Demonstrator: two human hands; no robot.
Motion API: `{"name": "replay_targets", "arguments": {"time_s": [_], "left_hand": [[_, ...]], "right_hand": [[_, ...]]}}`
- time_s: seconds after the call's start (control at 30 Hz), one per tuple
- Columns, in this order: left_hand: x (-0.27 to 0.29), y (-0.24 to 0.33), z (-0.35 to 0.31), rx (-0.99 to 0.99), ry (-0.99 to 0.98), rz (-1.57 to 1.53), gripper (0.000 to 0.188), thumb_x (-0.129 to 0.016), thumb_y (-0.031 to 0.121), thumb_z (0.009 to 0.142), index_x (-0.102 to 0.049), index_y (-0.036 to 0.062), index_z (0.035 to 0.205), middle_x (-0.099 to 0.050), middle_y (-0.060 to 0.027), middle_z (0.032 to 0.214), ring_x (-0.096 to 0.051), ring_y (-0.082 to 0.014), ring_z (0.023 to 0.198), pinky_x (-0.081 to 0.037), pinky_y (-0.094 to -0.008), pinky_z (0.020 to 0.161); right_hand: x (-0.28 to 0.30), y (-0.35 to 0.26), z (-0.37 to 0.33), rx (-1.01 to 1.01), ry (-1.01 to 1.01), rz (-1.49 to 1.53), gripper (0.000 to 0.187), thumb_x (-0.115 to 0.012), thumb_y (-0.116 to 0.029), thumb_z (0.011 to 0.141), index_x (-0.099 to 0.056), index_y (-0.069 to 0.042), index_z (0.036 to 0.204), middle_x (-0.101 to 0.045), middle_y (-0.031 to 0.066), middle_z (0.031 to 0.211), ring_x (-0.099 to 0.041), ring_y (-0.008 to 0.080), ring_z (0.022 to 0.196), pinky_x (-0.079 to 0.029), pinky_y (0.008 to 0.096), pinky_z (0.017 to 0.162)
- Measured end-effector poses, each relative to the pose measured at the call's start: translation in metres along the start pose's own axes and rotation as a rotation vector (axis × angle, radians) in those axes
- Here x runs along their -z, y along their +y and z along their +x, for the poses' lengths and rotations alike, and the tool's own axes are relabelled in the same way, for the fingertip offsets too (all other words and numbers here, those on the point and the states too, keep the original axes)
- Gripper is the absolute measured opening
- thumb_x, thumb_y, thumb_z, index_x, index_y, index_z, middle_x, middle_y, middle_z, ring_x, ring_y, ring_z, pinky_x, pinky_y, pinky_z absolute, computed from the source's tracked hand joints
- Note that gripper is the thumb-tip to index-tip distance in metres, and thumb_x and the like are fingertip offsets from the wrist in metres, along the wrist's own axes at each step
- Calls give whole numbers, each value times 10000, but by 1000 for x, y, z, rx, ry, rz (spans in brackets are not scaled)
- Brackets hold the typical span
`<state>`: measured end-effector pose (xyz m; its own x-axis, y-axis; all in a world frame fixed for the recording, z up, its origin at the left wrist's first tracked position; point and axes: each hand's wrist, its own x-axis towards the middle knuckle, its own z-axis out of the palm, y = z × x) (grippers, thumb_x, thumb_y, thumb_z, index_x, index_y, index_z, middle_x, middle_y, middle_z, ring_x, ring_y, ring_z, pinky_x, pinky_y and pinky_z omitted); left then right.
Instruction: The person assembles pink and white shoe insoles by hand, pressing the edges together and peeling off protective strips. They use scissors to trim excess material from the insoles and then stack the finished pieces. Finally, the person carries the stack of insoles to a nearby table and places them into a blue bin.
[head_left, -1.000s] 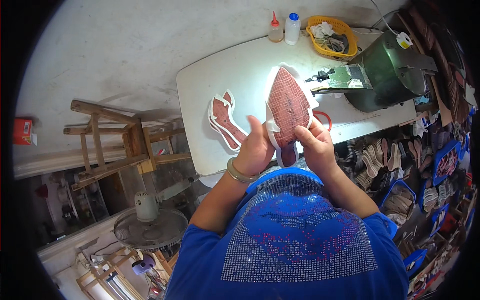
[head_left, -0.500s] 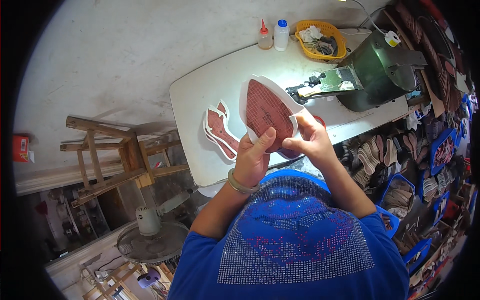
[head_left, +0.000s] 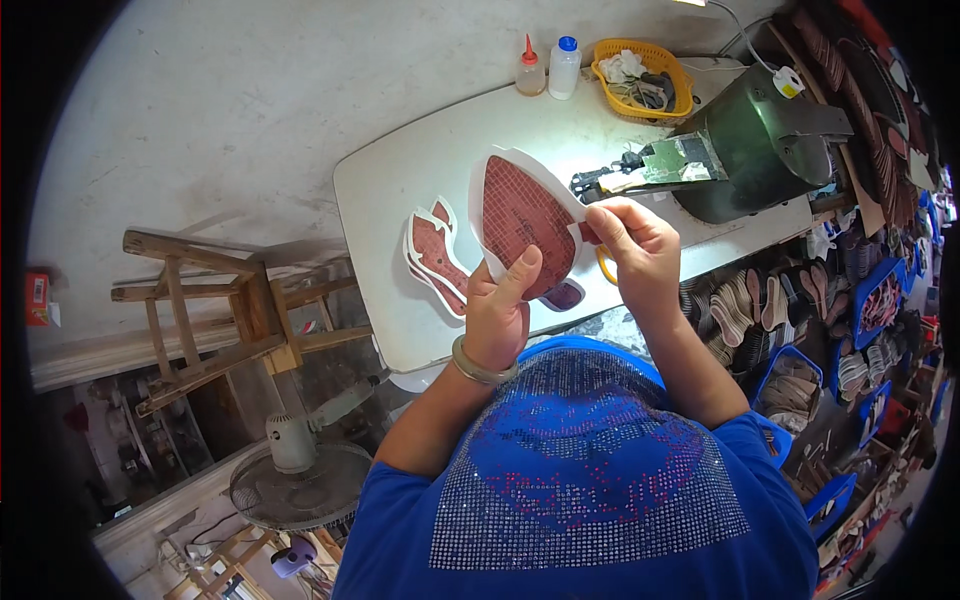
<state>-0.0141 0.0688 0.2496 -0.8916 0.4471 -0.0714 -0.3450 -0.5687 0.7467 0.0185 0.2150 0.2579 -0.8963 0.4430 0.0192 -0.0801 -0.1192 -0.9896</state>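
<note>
My left hand [head_left: 500,310] grips a shoe insole [head_left: 522,215], dark red with a grid pattern and a white border, its pointed end facing away from me. The thumb lies on top and the other fingers are mostly hidden beneath. At the insole's right edge my right hand [head_left: 638,245] is closed in a pinch on a small reddish part there; whether it is a loose flap cannot be made out. On the table to the left lie several similar insoles [head_left: 432,252], partly stacked. An orange loop [head_left: 606,266] shows beside my right hand, the rest of it hidden.
The pale table [head_left: 385,190] carries a green machine [head_left: 765,145] at right. Behind stand a red-tipped bottle [head_left: 530,75], a blue-capped bottle [head_left: 564,72] and a yellow basket [head_left: 645,105]. A wooden stool [head_left: 255,310] and a fan [head_left: 300,480] are left; shoe parts crowd the right.
My right hand has shifted up and right along the insole's edge, from a grip with the thumb on top to a pinch. The insole has moved slightly left with my left hand.
</note>
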Motion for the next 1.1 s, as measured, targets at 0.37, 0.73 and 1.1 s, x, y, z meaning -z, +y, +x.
{"name": "replay_targets", "arguments": {"time_s": [0.37,0.73,1.1], "left_hand": [[-10,-12,-4,-31,58,36,291,-512,130,961,-525,-41,1196,-603,-96,1135,-588,-143,1002,-479,-295,884],[-4,-21,-2,85,-30,-149,283,-492,132,967,-503,6,1221,-597,-87,1157,-588,-189,1057,-466,-350,936],[20,-37,31,268,-242,398,419,-589,261,937,-479,-16,1231,-612,-54,1050,-569,-102,964,-469,-260,852]], "right_hand": [[-5,10,1,875,119,-768,156,-722,-41,747,-689,-28,899,-639,83,816,-606,232,673,-500,305,591],[10,5,-7,130,39,50,361,-683,-50,821,-580,-31,1167,-610,84,936,-595,144,851,-487,256,728],[37,34,4,-159,-136,289,500,-680,-17,815,-457,10,1262,-614,43,1001,-585,110,903,-466,251,806]]}}
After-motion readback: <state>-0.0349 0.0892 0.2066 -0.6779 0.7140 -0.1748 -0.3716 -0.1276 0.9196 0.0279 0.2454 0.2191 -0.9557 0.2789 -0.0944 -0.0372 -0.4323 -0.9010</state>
